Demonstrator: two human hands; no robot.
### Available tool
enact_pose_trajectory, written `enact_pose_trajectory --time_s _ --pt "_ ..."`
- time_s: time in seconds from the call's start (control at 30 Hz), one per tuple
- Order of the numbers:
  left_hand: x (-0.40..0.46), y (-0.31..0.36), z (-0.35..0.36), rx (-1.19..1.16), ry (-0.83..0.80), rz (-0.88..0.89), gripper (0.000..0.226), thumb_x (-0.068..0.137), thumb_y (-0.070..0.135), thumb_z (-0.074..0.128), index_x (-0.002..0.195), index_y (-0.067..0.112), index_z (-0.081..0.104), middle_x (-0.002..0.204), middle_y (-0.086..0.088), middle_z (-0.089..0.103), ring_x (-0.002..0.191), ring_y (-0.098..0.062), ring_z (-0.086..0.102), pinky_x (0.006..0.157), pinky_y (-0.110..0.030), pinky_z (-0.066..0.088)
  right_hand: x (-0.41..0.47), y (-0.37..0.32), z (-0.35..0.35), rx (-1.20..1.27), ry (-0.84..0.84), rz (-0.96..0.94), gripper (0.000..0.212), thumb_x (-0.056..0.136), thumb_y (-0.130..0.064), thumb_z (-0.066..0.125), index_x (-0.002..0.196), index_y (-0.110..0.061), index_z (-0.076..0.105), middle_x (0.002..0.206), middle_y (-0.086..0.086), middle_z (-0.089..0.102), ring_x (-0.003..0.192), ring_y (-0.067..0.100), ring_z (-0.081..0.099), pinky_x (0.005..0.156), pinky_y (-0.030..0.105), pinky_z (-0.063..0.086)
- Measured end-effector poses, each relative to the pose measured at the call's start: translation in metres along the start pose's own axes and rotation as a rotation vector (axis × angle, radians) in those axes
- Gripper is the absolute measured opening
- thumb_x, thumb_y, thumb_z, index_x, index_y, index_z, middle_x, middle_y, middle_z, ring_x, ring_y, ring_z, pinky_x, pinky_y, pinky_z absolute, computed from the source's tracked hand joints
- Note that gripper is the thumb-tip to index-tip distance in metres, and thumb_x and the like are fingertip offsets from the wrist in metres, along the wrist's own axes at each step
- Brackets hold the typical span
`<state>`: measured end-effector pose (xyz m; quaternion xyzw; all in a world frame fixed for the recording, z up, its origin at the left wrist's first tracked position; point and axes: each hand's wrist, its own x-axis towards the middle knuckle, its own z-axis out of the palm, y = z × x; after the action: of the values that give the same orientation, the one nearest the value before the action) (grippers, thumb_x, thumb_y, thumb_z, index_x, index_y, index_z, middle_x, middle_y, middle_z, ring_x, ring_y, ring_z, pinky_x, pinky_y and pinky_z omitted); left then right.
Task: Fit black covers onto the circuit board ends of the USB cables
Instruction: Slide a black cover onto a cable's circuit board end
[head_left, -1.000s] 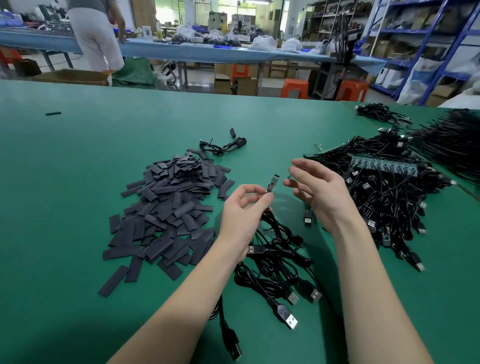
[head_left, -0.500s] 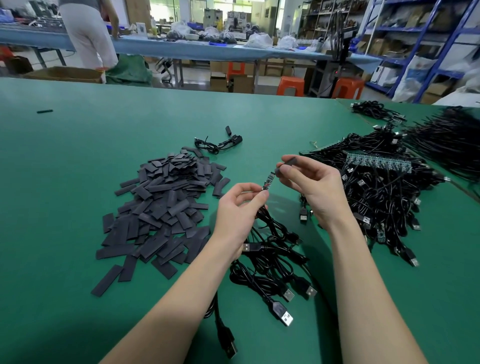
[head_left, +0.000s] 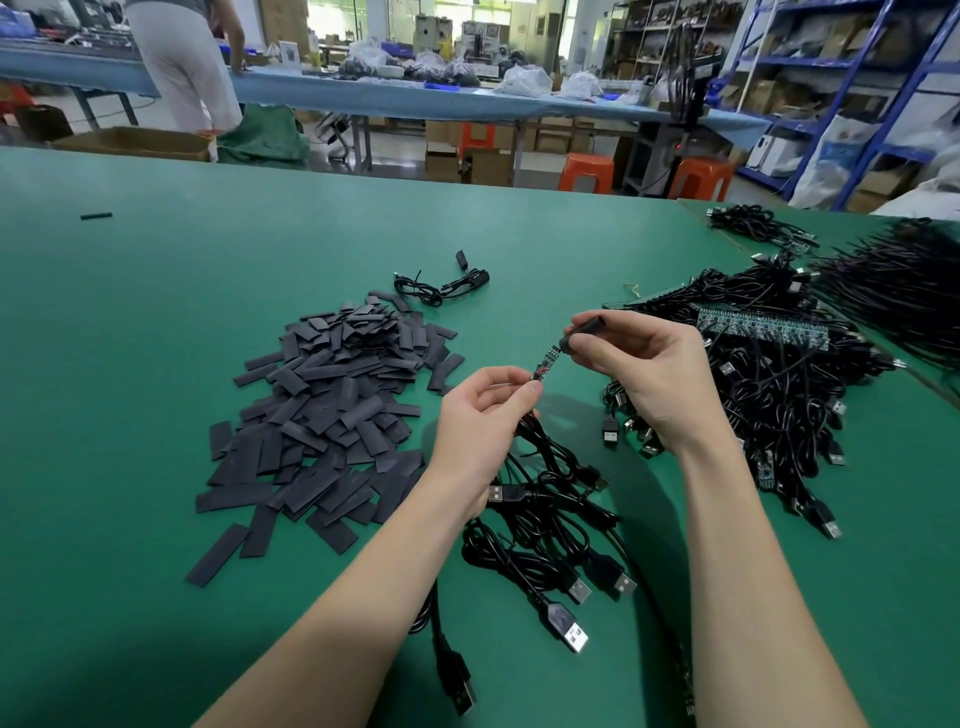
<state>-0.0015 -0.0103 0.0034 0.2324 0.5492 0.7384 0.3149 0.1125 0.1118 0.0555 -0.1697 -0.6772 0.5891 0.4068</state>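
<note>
Lying at far left on the green worktop (head_left: 130, 322), a single short black strip (head_left: 96, 215) sits well apart from everything else. Right of it, a loose heap of flat black covers (head_left: 322, 410) spreads across the worktop, with a few stray pieces at its near edge. Beyond the heap, a small coiled cable (head_left: 441, 286) rests alone.

Left hand (head_left: 480, 421): thumb and forefinger pinch the cable just below its circuit board (head_left: 546, 365), holding the board tilted up and to the right, raised off the worktop. Remaining fingers curl loosely underneath.

Below and just right of the left hand, a bundle of black USB cables (head_left: 550, 525) lies on the worktop, metal plugs pointing toward the near edge.

Right hand (head_left: 649, 374): fingertips pinch one black cover (head_left: 584, 330), opened into a tube. The cover's lower mouth meets the upper tip of the circuit board; whether the tip has entered the tube cannot be told. Most of the board is bare.

Right of the hand, a large tangled pile of cables (head_left: 769, 395) carries a green strip of joined boards (head_left: 761, 330) on top. At far right, another mass of black wires (head_left: 904, 291) lies at the worktop's edge.
</note>
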Motion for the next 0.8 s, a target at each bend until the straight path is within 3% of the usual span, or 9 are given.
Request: enact_pose_trajectory --time_s 0.43,0.6,0.8 --pt "-0.001 0.002 -0.003 -0.015 -0.109 0.016 0.010 0.087 0.005 0.076 0.092 0.013 0.072 0.078 0.005 0.074 0.067 -0.008 0.067 0.069 -0.013 0.051 -0.002 -0.004 -0.010 -0.029 -0.056 0.056 0.017 0.084 0.005 0.074 0.098 -0.005 0.077 0.094 0.014 0.078 0.091 0.022 0.075 0.082 0.029 0.059" --pt "-0.001 0.004 -0.006 0.004 -0.230 0.011 0.010 0.087 0.007 0.076 0.091 0.016 0.074 0.083 0.005 0.074 0.073 -0.009 0.067 0.075 -0.018 0.052 -0.006 -0.014 -0.021 0.051 -0.133 0.126 0.017 0.074 -0.011 0.079 0.090 -0.014 0.082 0.093 0.013 0.078 0.088 0.020 0.075 0.080 0.026 0.059" --pt "0.000 0.004 -0.008 0.012 -0.305 0.024 0.012 0.086 0.006 0.077 0.089 0.018 0.076 0.085 0.001 0.075 0.074 -0.008 0.066 0.077 -0.017 0.052 -0.007 -0.026 -0.031 0.004 -0.198 0.187 0.025 0.068 -0.015 0.082 0.092 -0.011 0.080 0.097 0.018 0.077 0.089 0.022 0.075 0.079 0.026 0.059"
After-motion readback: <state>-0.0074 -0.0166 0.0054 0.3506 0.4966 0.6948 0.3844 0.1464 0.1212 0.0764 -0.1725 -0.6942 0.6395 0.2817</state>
